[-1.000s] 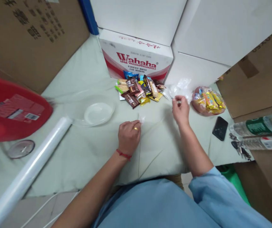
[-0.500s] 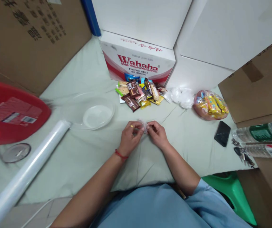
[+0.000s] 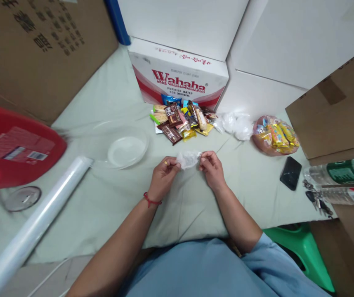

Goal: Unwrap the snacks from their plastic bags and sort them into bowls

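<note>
"Starting close to our body, what do we see?"

"First our blue shirt [image 3: 195, 268], then a green stool [image 3: 315, 264], nearer to us than the snack pile [image 3: 181, 123] and to its right, below the edge of the pale cloth [image 3: 245, 198]."

"And our hands, how are they?"

"Both are nearer than the snack pile. Our left hand [image 3: 164, 178], with a red bracelet [image 3: 151, 200] at the wrist, pinches one end of a clear plastic piece [image 3: 188, 160] between thumb and fingers. Our right hand [image 3: 213, 171] pinches the other end in similar manner."

"Where exactly is this plastic piece?"

"It is stretched between our hands, on our side of the snack pile and apart from it. Whether it touches the cloth, we cannot tell."

"What do we find further, on both sides?"

"Nearer than the snack pile and well to its right, we see keys [image 3: 318, 203] beside two bottles, and a black phone-like object [image 3: 290, 173]. To its left we notice a long shiny roll [image 3: 37, 222] and a transparent bowl [image 3: 127, 150]."

"And at the level of the snack pile?"

"Just to its right are crumpled plastic clumps [image 3: 241, 127], then a pinkish bowl [image 3: 260, 146] with yellow packets [image 3: 278, 135]. Directly behind it we read 'Wahaha' on a carton [image 3: 180, 78]."
</note>
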Action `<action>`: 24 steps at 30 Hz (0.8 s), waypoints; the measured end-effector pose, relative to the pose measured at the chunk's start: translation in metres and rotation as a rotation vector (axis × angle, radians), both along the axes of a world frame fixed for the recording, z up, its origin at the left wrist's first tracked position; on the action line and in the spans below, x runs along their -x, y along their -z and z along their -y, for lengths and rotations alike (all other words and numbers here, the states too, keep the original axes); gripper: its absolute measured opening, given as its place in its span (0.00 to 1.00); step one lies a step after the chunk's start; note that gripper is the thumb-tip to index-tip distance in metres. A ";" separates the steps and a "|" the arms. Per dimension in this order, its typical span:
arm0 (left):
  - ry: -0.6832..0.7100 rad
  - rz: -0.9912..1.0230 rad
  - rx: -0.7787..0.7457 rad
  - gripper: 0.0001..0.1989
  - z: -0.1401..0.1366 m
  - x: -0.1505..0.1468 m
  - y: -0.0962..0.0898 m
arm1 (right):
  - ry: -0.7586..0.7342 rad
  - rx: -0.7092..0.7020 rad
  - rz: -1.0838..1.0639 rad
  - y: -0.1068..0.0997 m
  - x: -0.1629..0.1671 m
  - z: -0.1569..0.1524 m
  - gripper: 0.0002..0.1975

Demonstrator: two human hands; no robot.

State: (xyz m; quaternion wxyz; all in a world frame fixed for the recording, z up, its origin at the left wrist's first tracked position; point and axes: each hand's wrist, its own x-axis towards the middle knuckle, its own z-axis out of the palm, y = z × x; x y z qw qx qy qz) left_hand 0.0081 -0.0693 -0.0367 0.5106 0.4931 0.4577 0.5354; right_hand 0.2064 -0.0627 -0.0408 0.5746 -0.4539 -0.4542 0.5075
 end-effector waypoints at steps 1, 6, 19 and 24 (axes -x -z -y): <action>-0.003 -0.017 -0.008 0.14 0.000 0.000 0.000 | 0.053 -0.108 0.083 -0.003 0.000 0.003 0.15; 0.023 -0.083 -0.036 0.16 0.003 0.000 -0.001 | -0.145 -0.376 0.627 -0.016 0.004 0.012 0.11; -0.176 0.250 0.194 0.18 -0.006 0.006 0.006 | -0.011 0.097 0.157 -0.007 0.005 0.007 0.15; -0.112 0.593 0.331 0.23 -0.010 0.016 -0.002 | -0.286 0.160 0.111 -0.006 -0.005 0.005 0.16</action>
